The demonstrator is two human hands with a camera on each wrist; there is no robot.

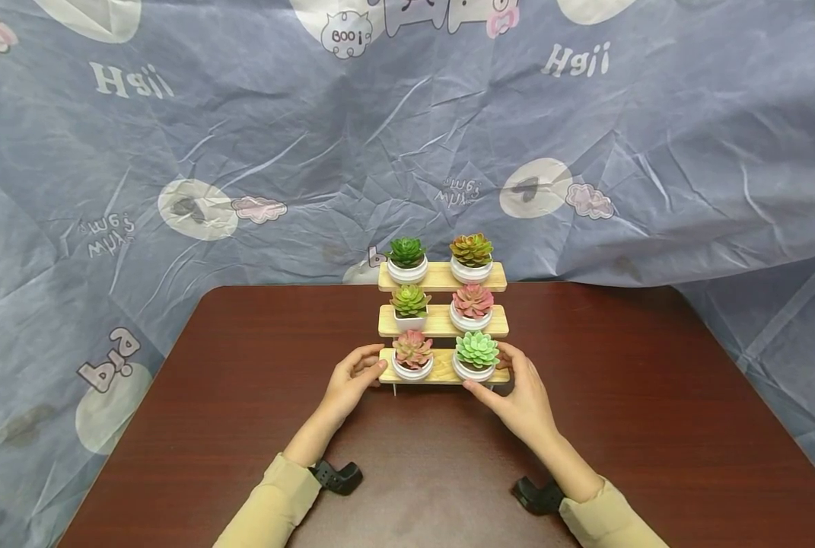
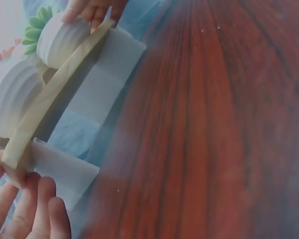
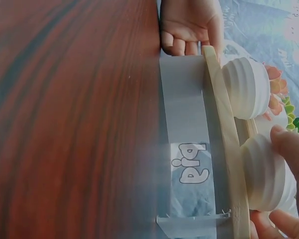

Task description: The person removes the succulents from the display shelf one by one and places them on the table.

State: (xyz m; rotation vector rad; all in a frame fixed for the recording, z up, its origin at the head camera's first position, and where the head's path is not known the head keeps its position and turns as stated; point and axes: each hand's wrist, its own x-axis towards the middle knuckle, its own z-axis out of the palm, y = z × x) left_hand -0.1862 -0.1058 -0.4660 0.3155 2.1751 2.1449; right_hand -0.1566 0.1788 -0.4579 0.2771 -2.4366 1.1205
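A three-tier wooden plant stand point(image 1: 443, 367) with clear legs stands on the table, two potted succulents per tier. My left hand point(image 1: 345, 386) grips the left end of the lowest board point(image 2: 64, 94), thumb near its front edge and fingers around the end. At the right end, my right hand point(image 1: 526, 403) holds the white pot of the light green succulent point(image 1: 477, 352), its thumb point(image 3: 291, 149) against the pot's side. Beside it on that board sits a pinkish succulent point(image 1: 412, 350) in a white ribbed pot. Behind the right pot, some fingers are hidden.
Higher up are a yellow-green succulent point(image 1: 410, 301), a pink one point(image 1: 472, 302), a dark green one point(image 1: 407, 252) and an orange-green one point(image 1: 472, 250). The dark red wooden table point(image 1: 654, 411) ends at a grey-blue printed cloth point(image 1: 380, 152) behind the stand.
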